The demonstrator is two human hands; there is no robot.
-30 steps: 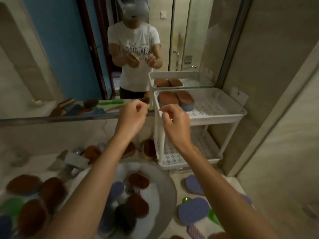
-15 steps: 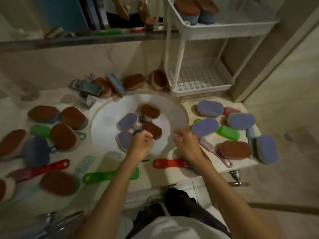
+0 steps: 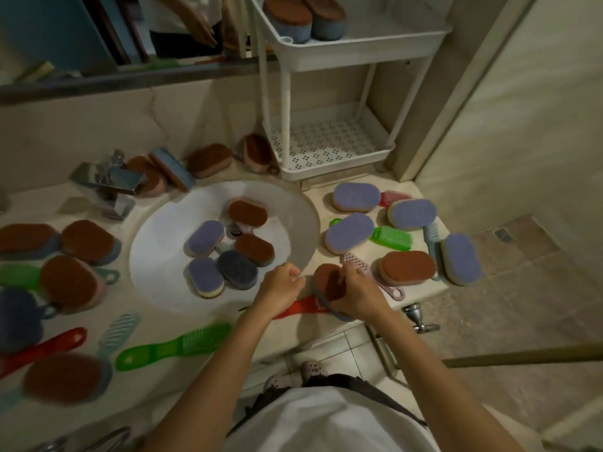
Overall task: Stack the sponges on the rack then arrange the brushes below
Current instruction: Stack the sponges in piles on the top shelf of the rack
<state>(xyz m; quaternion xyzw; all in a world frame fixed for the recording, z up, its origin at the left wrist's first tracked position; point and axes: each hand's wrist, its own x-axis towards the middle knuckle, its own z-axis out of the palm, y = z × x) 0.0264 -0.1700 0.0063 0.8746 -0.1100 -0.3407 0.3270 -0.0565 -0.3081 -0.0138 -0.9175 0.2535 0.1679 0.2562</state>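
My right hand grips a brown-topped sponge at the counter's front edge, over a red brush. My left hand is a closed fist beside it, holding nothing I can see. The white rack stands at the back right; two sponges sit on its upper shelf, and the lower shelf is bare. Several sponges lie in the sink. More sponges and a green brush lie to the right.
A chrome faucet stands left of the sink. Sponges and brushes, including a green one and a red one, cover the left counter. A mirror ledge runs along the back. The wall closes in right of the rack.
The view dropped from the rack and mirror to the counter. Both hands came down from the upper shelf; my right hand has closed on a brown sponge at the front edge.
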